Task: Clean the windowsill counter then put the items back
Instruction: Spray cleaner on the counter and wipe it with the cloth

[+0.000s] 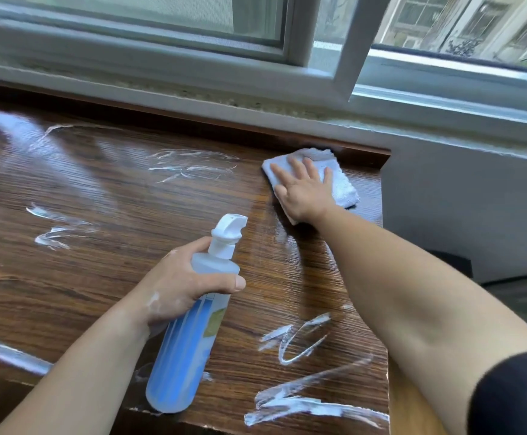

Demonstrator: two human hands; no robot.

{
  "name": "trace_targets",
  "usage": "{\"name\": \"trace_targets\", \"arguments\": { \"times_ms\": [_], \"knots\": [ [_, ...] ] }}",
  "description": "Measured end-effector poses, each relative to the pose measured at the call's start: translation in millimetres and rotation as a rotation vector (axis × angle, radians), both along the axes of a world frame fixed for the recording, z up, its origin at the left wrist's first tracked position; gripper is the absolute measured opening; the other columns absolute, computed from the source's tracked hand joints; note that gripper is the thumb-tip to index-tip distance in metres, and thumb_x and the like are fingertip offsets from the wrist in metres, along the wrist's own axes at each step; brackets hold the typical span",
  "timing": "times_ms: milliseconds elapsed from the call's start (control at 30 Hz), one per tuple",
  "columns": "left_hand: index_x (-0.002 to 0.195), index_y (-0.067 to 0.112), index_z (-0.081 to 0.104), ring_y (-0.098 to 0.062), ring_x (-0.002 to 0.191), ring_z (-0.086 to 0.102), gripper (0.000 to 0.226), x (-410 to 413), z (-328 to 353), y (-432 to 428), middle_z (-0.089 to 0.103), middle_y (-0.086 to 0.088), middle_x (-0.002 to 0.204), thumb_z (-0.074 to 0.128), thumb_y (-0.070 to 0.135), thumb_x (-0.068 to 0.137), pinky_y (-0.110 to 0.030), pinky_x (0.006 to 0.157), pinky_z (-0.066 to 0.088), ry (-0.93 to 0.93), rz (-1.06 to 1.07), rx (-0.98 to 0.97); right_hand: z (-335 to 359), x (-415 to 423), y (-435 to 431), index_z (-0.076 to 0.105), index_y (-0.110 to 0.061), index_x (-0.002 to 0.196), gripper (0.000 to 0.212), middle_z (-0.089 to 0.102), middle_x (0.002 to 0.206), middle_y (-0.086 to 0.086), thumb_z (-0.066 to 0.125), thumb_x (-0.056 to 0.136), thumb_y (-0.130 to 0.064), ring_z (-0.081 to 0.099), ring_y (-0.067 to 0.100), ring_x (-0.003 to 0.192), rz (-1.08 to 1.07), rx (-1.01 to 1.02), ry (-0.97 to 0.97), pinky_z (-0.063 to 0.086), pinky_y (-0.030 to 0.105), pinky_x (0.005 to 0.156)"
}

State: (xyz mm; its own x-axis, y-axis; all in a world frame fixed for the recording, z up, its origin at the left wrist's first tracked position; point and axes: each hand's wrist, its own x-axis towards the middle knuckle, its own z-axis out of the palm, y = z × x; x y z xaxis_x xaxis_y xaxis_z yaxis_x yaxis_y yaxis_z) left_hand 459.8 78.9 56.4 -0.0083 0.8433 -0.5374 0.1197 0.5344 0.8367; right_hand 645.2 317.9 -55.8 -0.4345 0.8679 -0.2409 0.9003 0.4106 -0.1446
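Near the counter [124, 255] corner, right hand [303, 193] presses cloth [343, 184].

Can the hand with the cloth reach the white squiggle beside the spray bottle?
Probably yes. The right hand lies flat on the cloth, and nothing stands on the counter between it and the squiggle.

Brown wood-grain counter [105, 271] (white foam streaks [293, 340]), pale-blue cloth [340, 180], blue-and-white spray bottle [187, 346].
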Motion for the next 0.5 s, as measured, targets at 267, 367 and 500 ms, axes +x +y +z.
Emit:
{"name": "trace_targets", "arguments": {
  "times_ms": [267,367,500],
  "knots": [
    [0.1,0.02,0.075,-0.021,0.075,0.067,0.047,8,9,-3,0.069,-0.006,0.081,0.089,0.029,0.057,-0.039,0.075,0.052,-0.014,-0.033,-0.003,2,13,-113,0.02,-0.053,0.154,0.049,0.007,0.17,-0.007,0.021,0.106,-0.057,-0.003,0.024,0.156,0.444,-0.021,0.074,-0.008,0.061,0.12],
    [0.098,0.028,0.078,-0.014,0.074,0.07,0.038,12,14,0,0.075,0.0,0.081,0.086,0.022,0.062,-0.034,0.075,0.052,-0.025,-0.073,0.015,4,44,-131,0.015,-0.055,0.155,0.051,0.005,0.17,-0.009,0.017,0.104,-0.059,-0.007,0.02,0.157,0.582,-0.04,0.036,-0.012,0.056,0.122],
    [0.096,0.028,0.077,-0.016,0.075,0.067,0.046,20,16,2,0.071,-0.004,0.082,0.09,0.037,0.053,-0.035,0.077,0.051,0.02,-0.155,0.002,7,71,-91,0.017,-0.054,0.155,0.063,0.007,0.17,-0.012,0.008,0.095,-0.069,-0.001,0.019,0.157,0.409,-0.036,0.02,-0.006,0.055,0.123]
  ]
}}
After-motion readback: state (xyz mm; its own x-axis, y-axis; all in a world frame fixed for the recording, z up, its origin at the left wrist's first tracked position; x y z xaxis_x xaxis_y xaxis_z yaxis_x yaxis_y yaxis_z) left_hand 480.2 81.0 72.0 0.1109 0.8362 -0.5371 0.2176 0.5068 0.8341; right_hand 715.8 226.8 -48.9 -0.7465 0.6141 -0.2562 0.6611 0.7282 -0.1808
